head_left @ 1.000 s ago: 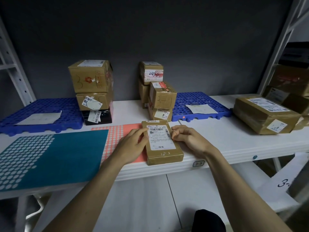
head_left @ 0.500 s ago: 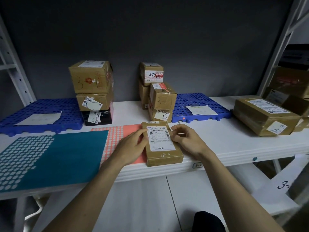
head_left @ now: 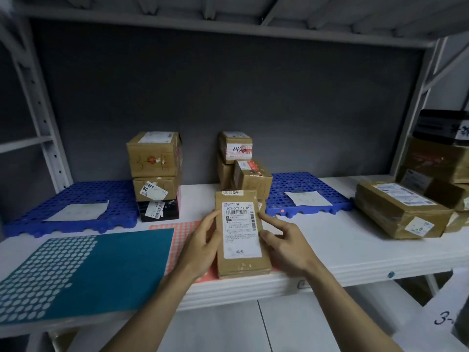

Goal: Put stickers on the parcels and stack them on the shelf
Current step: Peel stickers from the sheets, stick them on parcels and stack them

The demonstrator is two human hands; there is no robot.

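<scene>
A flat brown parcel (head_left: 243, 266) with a white barcode label sits over the front of the white shelf (head_left: 355, 255), its far end tipped up. My left hand (head_left: 203, 246) grips its left edge with the thumb on top. My right hand (head_left: 288, 243) holds the right edge, thumb against the side and index finger stretched along it. A pink sticker sheet (head_left: 181, 232) lies partly under the parcel and my left hand. A teal sticker sheet (head_left: 114, 262) with pale dots lies to the left.
Two stacks of labelled boxes stand at the back: a left stack (head_left: 154, 158) and a centre stack (head_left: 250, 175). Blue perforated mats (head_left: 76, 196) (head_left: 304, 184) flank them. Larger wrapped parcels (head_left: 396, 214) lie at the right, near the frame upright.
The parcel lay flat on the shelf with both hands at its sides; now its far end is raised and both hands hold its edges. The view has tilted upward.
</scene>
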